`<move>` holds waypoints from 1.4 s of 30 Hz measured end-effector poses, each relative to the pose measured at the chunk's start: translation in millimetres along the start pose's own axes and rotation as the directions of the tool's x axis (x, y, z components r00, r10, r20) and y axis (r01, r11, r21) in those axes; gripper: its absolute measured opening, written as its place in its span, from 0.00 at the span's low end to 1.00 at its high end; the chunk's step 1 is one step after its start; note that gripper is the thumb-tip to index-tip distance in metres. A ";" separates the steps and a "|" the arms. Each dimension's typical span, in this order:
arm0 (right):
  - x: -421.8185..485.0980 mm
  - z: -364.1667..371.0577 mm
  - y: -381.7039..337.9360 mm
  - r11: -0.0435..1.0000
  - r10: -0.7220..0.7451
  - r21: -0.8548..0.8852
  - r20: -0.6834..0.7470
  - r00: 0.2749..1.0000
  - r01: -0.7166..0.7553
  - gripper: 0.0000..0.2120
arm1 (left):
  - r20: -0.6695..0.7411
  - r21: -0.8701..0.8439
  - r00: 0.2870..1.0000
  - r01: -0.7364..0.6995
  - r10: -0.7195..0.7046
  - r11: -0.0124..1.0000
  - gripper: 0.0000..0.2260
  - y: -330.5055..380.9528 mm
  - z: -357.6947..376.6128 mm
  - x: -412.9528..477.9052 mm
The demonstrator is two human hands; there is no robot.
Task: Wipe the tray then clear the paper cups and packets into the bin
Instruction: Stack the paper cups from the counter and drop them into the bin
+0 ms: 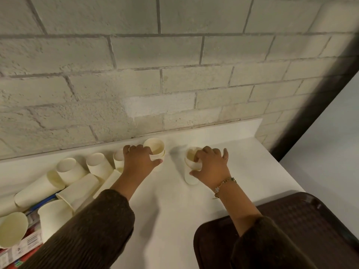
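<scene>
On the white counter (pixel 174 206), my left hand (pixel 140 159) grips a short stack of paper cups (pixel 155 147) near the wall. My right hand (pixel 210 166) holds another stack of paper cups (pixel 191 177), with fingers hooked into the top cup's mouth. Several more cream paper cups (pixel 71 171) lie tipped over in a heap at the left. Printed packets (pixel 25 243) show under that heap at the lower left. The dark brown tray (pixel 303 214) lies at the lower right, partly under my right sleeve.
A pale brick wall (pixel 155 84) stands directly behind the counter. The counter ends at the right, where a dark vertical edge (pixel 318 98) and a pale floor or surface (pixel 330 142) lie beyond. No bin is in view.
</scene>
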State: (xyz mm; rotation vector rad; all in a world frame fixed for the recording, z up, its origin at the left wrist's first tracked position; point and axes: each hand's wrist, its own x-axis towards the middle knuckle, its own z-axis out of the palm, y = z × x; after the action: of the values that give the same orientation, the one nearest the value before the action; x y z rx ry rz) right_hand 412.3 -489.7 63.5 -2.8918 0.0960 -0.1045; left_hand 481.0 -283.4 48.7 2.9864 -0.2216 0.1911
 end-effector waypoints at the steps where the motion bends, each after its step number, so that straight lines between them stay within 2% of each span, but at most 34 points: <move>1: -1.3 4.2 -0.3 0.997 0.004 0.074 -0.045 0.999 -0.001 0.25 | -0.022 -0.019 1.000 -0.003 0.002 1.000 0.22 0.2 2.1 -1.5; 4: -4.4 18.1 -0.9 0.917 0.064 0.398 -0.204 0.977 0.023 0.43 | -0.115 -0.119 0.993 0.023 -0.037 0.993 0.21 4.2 1.4 -7.2; 5: -5.3 20.7 -0.5 0.864 0.110 0.503 -0.215 0.970 0.014 0.49 | -0.146 -0.170 0.987 0.040 -0.066 0.985 0.22 7.5 -3.4 -9.7; 7: -6.5 27.7 1.6 0.725 0.202 0.686 -0.129 0.971 -0.060 0.58 | -0.170 -0.357 0.976 0.068 -0.136 0.932 0.22 15.6 -17.3 -14.6; 9: -7.6 36.9 2.2 0.595 0.244 0.791 -0.009 0.970 -0.142 0.59 | -0.135 -0.596 0.976 0.055 -0.168 0.801 0.19 27.1 -33.9 -21.5; 11: -10.2 44.9 2.7 0.554 0.249 0.812 0.050 0.967 -0.185 0.52 | -0.125 -0.675 0.985 0.000 -0.115 0.738 0.17 40.9 -44.0 -29.7; 14: -13.2 55.2 0.2 0.582 0.279 0.794 0.005 0.960 -0.173 0.34 | -0.145 -0.591 0.989 -0.103 0.021 0.800 0.17 54.1 -41.9 -34.9; 15: -14.5 57.9 -3.2 0.591 0.283 0.786 0.006 0.959 -0.180 0.32 | -0.112 -0.538 0.992 -0.114 0.064 0.835 0.18 56.4 -39.5 -35.3; 19: -14.0 68.3 -11.4 0.578 0.205 0.794 0.083 0.975 -0.189 0.50 | 0.058 -0.437 0.990 -0.094 0.132 0.895 0.15 56.5 -24.9 -38.9; 24: -4.6 77.0 -22.0 0.586 0.086 0.780 0.209 0.974 -0.219 0.57 | 0.098 -0.523 0.992 -0.020 0.084 0.852 0.15 46.7 -18.1 -42.5; 30: 2.7 80.3 -46.0 0.747 0.175 0.627 0.138 0.975 -0.223 0.58 | -0.050 -0.546 0.998 0.014 -0.049 0.837 0.16 21.5 -39.2 -34.6; 35: 8.8 88.7 -67.9 0.801 0.267 0.534 0.086 0.960 -0.271 0.52 | -0.081 -0.668 0.984 0.065 -0.159 0.742 0.16 2.8 -53.5 -33.1; 37: 13.0 92.1 -75.6 0.794 0.279 0.553 0.039 0.960 -0.253 0.46 | -0.083 -0.668 0.983 0.065 -0.161 0.742 0.15 -1.3 -52.8 -33.1; 40: 22.7 92.4 -82.7 0.675 0.241 0.710 0.045 0.969 -0.201 0.36 | -0.085 -0.644 0.982 0.075 -0.168 0.761 0.15 -6.3 -50.6 -33.0; 42: 28.4 91.3 -85.6 0.635 0.233 0.746 0.063 0.971 -0.200 0.34 | -0.093 -0.646 0.980 0.076 -0.176 0.760 0.15 -8.9 -51.0 -33.1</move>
State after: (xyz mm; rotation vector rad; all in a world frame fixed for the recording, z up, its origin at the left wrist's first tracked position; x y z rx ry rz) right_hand 452.6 -387.0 -2.0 -2.0153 0.3262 -0.1213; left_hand 444.0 -262.6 93.2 2.2746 -0.0464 0.2592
